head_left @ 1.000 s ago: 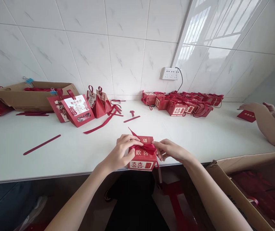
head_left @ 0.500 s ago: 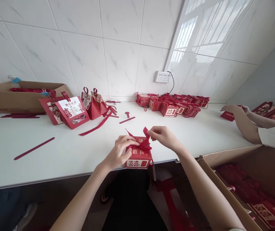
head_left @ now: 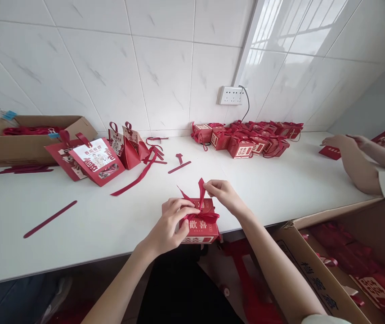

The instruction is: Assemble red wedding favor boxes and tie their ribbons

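Observation:
A red gift box [head_left: 199, 227] with pale Chinese characters stands at the table's front edge, a dark red ribbon bow [head_left: 208, 218] tied across its top. My left hand [head_left: 171, 221] grips the box from the left, its fingers lying over the bow's left part and its thumb on the near side. Above the box, my right hand [head_left: 224, 194] pinches one upright ribbon tail [head_left: 201, 191] between thumb and fingertips. Another thin tail points up to the left, behind my left fingers. The bow's left loop is partly hidden by those fingers.
Tied red boxes [head_left: 241, 146] sit in a cluster by the wall. Red bags [head_left: 98, 159], ribbon strips [head_left: 51, 219] and a cardboard box [head_left: 37, 150] lie left. A carton [head_left: 314, 270] of red packages is lower right. Another person's hands [head_left: 344, 146] hold red card far right.
The camera view has shifted slightly, and the box appears a little lower and turned. My right hand keeps its pinch on the ribbon tail, which now stands straighter; my left hand stays on the box.

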Action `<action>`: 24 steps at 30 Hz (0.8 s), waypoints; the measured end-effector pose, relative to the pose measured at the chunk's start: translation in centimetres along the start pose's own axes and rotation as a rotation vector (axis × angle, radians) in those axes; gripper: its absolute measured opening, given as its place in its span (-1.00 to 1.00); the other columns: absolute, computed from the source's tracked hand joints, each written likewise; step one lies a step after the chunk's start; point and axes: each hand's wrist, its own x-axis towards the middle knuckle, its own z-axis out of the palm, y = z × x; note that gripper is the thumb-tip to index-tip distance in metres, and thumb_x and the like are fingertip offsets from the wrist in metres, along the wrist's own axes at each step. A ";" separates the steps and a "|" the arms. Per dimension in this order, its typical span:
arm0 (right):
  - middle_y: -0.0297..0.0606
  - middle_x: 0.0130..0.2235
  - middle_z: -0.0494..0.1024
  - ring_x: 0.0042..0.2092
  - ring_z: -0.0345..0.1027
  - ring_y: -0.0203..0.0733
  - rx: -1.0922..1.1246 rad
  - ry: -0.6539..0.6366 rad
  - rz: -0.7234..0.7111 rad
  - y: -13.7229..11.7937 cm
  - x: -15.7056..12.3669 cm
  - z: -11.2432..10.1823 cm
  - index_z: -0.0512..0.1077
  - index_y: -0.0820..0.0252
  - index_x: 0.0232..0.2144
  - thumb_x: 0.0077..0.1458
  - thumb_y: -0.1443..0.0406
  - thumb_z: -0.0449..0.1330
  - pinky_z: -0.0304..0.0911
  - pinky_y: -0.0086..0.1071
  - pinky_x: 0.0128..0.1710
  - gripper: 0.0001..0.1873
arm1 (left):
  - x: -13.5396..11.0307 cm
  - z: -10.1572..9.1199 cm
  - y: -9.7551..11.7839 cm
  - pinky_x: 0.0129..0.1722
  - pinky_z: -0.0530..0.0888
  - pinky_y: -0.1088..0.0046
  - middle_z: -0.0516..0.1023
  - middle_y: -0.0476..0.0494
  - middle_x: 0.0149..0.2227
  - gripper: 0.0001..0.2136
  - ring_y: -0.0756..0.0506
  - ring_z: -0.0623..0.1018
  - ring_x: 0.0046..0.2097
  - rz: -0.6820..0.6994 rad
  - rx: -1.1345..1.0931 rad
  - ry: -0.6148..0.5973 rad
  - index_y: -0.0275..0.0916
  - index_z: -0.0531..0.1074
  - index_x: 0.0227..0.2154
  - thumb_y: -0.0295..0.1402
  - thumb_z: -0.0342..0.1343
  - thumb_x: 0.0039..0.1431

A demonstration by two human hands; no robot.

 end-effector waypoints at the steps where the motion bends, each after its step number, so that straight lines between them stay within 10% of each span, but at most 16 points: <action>1: -0.44 -0.58 0.16 -0.50 -0.01 -0.38 0.076 -0.024 0.015 0.2 0.0 0.0 0.21 0.20 -0.65 0.04 0.03 0.08 -0.01 -0.42 -0.46 -0.58 | 0.0 -0.1 0.0 0.07 0.27 0.18 0.42 -0.13 -0.08 -0.68 -0.15 0.33 0.01 0.007 0.007 -0.005 -0.13 0.38 -0.08 -0.50 -0.14 0.17; 10: -0.44 -0.57 0.20 -0.51 0.02 -0.37 0.429 -0.150 0.084 -0.1 -0.4 -0.5 0.29 0.20 -0.58 0.04 0.11 0.15 0.00 -0.42 -0.47 -0.69 | -0.9 0.0 0.1 0.01 0.29 0.22 0.38 -0.14 -0.05 -0.59 -0.16 0.31 0.01 0.026 0.024 0.014 -0.11 0.28 0.03 -0.57 -0.11 0.14; 17: -0.36 -0.49 0.38 -0.46 0.15 -0.34 0.055 -0.142 0.090 0.7 0.9 -0.2 0.41 0.22 -0.46 0.06 0.14 0.12 0.07 -0.43 -0.44 -0.74 | -0.4 -0.4 0.3 0.01 0.27 0.16 0.36 -0.15 -0.03 -0.53 -0.17 0.30 0.00 0.067 0.044 -0.004 -0.09 0.29 0.04 -0.62 -0.10 0.10; 21: -0.41 -0.54 0.28 -0.50 0.11 -0.35 -0.126 0.154 0.134 0.2 -2.6 -1.3 0.34 0.19 -0.43 0.12 0.05 0.06 0.05 -0.46 -0.50 -0.67 | 0.1 -0.6 0.3 0.00 0.25 0.14 0.36 -0.16 -0.04 -0.54 -0.17 0.30 -0.01 0.103 0.061 -0.018 -0.14 0.33 0.03 -0.63 -0.09 0.09; 24: -0.45 -0.64 0.10 -0.58 -0.05 -0.39 -0.190 0.024 0.231 -1.1 -6.2 -1.6 0.21 0.19 -0.63 0.18 -0.03 -0.07 -0.07 -0.46 -0.59 -0.49 | 0.3 -0.7 0.3 -0.01 0.24 0.13 0.37 -0.16 -0.06 -0.56 -0.17 0.31 -0.03 0.100 0.050 -0.022 -0.16 0.36 0.01 -0.63 -0.08 0.10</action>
